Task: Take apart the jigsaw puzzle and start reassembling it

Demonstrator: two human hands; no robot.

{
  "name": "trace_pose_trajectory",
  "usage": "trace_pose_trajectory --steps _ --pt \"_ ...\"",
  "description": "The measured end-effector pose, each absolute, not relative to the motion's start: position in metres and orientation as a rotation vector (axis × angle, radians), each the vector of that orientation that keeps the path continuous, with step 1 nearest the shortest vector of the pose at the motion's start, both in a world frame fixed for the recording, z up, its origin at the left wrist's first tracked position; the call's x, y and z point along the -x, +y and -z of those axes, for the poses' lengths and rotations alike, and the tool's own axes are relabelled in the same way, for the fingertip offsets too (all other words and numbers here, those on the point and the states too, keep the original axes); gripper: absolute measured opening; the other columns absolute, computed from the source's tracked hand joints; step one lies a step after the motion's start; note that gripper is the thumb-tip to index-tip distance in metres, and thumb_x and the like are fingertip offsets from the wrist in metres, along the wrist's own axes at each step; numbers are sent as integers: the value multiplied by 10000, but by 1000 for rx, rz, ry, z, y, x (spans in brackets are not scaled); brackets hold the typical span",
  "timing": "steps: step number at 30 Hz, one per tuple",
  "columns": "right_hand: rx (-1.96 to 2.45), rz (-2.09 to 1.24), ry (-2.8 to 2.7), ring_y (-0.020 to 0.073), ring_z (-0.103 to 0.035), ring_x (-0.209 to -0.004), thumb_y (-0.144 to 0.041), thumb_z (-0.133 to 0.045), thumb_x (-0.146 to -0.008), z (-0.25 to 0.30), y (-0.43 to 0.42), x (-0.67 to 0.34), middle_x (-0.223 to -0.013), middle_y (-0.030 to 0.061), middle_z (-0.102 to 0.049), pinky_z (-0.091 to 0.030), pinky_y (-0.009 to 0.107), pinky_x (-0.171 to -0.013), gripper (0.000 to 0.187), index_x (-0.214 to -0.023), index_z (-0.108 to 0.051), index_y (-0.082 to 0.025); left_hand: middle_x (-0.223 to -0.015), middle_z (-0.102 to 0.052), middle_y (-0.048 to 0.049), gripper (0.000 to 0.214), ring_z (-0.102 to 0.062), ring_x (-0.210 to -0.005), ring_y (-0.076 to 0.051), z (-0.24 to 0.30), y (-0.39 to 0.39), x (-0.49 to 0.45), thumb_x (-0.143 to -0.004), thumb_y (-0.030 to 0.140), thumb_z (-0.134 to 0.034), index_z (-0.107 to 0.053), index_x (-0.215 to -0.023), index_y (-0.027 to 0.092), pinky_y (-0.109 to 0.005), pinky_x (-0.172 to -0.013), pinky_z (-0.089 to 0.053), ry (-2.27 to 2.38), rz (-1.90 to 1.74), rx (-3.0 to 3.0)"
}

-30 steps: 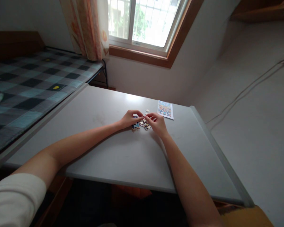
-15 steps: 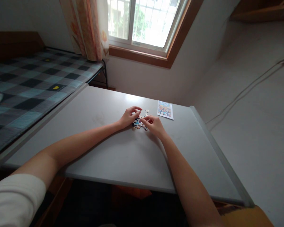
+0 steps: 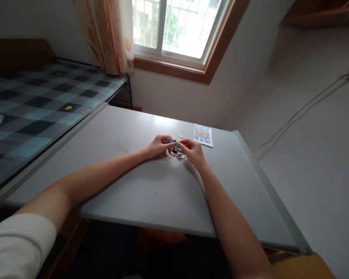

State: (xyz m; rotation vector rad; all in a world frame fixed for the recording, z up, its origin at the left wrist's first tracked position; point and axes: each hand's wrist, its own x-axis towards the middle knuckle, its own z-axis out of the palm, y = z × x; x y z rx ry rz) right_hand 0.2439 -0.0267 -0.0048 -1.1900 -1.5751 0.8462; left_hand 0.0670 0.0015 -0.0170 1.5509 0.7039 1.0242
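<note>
Wide grey table (image 3: 139, 186) beside a checked bed (image 3: 31, 104), under a window (image 3: 177, 27). Small picture card (image 3: 203, 134) flat near the far edge, face up, probably as a guide. Heap of puzzle pieces (image 3: 177, 154) near the table's middle, one stray piece (image 3: 180, 136) just beyond. Left hand (image 3: 158, 145) and right hand (image 3: 194, 152) close together over the heap, fingertips pinched on a few joined pieces (image 3: 172, 143) lifted just above it, seemingly to press them together. Too small to tell which hand grips what.
</note>
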Motion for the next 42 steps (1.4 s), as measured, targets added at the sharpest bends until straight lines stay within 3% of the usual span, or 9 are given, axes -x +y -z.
trace_pose_trajectory --steps 8,14,22,33,42 --pt "1269 -480 -1756 142 -543 -611 -386 -624 -793 0 -31 -242 -711 42 -644 -431 283 -606 225 -763 -663 -166 -573 -624 -15 419 -555 -478 -91 19 4 -68 -740 513 -698 -590 -729 109 -191 -455 -424 762 -1006 -1616" --pt "1300 -240 -1830 139 -519 -602 -322 -574 -829 -4 -34 -241 -722 46 -613 -432 295 -639 191 -737 -640 -169 -654 -658 -39 410 -588 -537 -102 23 3 -71 -746 504 -688 -618 -777 101 -214 -513 -476 740 -1016 -1633" --pt "1349 -565 -1597 162 -595 -627 -426 -630 -772 0 -31 -243 -724 50 -677 -455 288 -620 281 -855 -675 -161 -687 -679 -50 444 -639 -595 -137 16 1 -69 -725 525 -709 -642 -827 97 -258 -572 -530 703 -1093 -1527" --pt "1373 -532 -1650 154 -577 -565 -381 -630 -733 -4 -37 -240 -607 30 -650 -421 264 -560 222 -683 -636 -165 -613 -642 -15 434 -617 -526 -118 18 2 -71 -718 529 -710 -637 -785 107 -235 -522 -518 775 -1110 -1574" --pt "1287 -688 -1469 143 -558 -571 -475 -649 -717 1 -31 -240 -633 23 -624 -440 268 -554 311 -705 -617 -166 -630 -653 -30 463 -625 -538 -133 14 1 -69 -668 549 -742 -640 -743 104 -249 -526 -504 771 -1124 -1491"
